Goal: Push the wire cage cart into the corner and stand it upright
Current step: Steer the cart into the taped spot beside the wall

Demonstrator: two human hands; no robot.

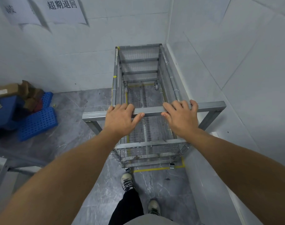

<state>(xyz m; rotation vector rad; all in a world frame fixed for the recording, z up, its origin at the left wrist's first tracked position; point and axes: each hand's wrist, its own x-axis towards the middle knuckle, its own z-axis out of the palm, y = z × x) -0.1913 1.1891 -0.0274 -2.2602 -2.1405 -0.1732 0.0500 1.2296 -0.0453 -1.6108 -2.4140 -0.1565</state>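
Gripping the grey handle bar from above, the left hand has its fingers laid over the top of the tube and its thumb hooked under the near edge, while the right hand sits just beside it at three o'clock, fingers draped over the bar and thumb spread out along it toward the wall. Both hands are closed on the bar rather than resting flat, a hold that seems chosen for steering and pushing at once: two grips near the middle of the bar let the person drive straight ahead and correct any drift. Both forearms reach forward and down, nearly straight, wrists level, knuckles up.

Beyond the hands, toward twelve o'clock, the wire cage cart stands on its casters, its far end close against the back wall and its right flank close along the side wall, so it looks already tucked into the corner. Yellow floor tape at six o'clock of the cart appears to mark its bay. Well apart at nine o'clock lie blue perforated crates with cardboard boxes on them. The pushing seems nearly done; whether the cart still needs righting I cannot tell.
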